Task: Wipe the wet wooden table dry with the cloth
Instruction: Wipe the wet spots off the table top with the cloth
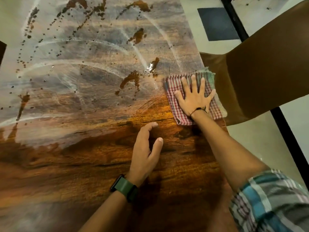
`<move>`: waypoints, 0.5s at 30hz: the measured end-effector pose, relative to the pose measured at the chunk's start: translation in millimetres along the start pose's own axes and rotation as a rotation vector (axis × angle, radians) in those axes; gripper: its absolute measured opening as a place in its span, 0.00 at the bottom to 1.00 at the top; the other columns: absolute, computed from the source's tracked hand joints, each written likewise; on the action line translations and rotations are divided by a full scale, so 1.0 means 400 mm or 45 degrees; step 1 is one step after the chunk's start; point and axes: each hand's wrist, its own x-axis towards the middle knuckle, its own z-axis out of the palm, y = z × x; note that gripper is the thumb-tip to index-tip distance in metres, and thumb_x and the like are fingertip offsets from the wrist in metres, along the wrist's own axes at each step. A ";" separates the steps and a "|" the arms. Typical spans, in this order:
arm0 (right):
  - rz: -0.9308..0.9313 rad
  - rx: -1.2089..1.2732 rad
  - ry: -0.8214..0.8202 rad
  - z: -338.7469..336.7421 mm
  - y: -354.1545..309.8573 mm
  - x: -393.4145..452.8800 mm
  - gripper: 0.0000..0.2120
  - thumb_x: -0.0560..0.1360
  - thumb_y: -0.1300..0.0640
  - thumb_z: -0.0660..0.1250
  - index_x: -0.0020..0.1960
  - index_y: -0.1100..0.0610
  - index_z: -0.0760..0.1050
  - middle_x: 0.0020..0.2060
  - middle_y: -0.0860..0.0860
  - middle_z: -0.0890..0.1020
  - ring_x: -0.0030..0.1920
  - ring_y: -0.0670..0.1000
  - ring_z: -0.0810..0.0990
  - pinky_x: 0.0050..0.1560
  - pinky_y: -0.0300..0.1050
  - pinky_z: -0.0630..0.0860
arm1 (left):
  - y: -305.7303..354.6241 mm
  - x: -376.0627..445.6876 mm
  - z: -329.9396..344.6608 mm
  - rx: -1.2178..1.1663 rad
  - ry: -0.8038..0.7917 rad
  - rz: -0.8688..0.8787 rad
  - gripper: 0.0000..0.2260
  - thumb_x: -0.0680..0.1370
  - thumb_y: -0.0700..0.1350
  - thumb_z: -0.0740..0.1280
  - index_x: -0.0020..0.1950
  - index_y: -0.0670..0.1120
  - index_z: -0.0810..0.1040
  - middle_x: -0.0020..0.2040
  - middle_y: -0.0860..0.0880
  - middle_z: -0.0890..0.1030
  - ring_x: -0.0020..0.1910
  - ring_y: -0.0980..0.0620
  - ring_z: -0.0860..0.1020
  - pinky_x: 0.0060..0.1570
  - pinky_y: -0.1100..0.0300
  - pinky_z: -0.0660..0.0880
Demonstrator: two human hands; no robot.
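A wooden table (pixel 93 161) fills most of the view, with water droplets and small puddles (pixel 132 79) scattered over its far half and pale arced streaks across it. A folded red-and-white checked cloth (pixel 173 87) lies flat at the table's right edge. My right hand (pixel 194 96) presses down on the cloth with fingers spread straight. My left hand (pixel 145 151) hovers just above or lightly on the near wood, fingers relaxed, holding nothing. A green-strapped watch sits on that wrist.
A brown chair (pixel 260 67) stands close against the table's right edge, right beside the cloth. Light floor with a dark mat (pixel 217 22) and a black bar (pixel 234 17) lies beyond it. A dark object (pixel 2 51) touches the left frame edge.
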 end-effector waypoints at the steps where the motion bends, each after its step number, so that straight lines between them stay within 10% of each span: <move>1: -0.057 -0.018 0.021 0.013 -0.006 -0.049 0.29 0.76 0.33 0.40 0.75 0.39 0.40 0.77 0.47 0.43 0.75 0.56 0.37 0.67 0.72 0.36 | 0.001 0.008 -0.002 -0.007 0.004 0.006 0.16 0.76 0.57 0.56 0.64 0.60 0.63 0.62 0.67 0.67 0.62 0.72 0.64 0.59 0.79 0.60; 10: -0.719 -0.061 0.096 0.080 -0.049 -0.411 0.32 0.75 0.33 0.47 0.76 0.42 0.44 0.76 0.48 0.55 0.75 0.60 0.53 0.64 0.78 0.50 | -0.002 0.065 -0.010 0.004 0.036 -0.036 0.21 0.77 0.53 0.57 0.68 0.48 0.66 0.65 0.55 0.68 0.64 0.63 0.65 0.64 0.65 0.63; 15: -0.336 -0.091 -0.001 0.020 -0.058 -0.089 0.30 0.74 0.30 0.37 0.73 0.36 0.39 0.77 0.44 0.44 0.76 0.55 0.38 0.65 0.72 0.35 | -0.004 0.058 -0.042 -0.021 0.060 -0.065 0.21 0.77 0.53 0.57 0.68 0.48 0.66 0.65 0.56 0.68 0.64 0.64 0.64 0.63 0.65 0.62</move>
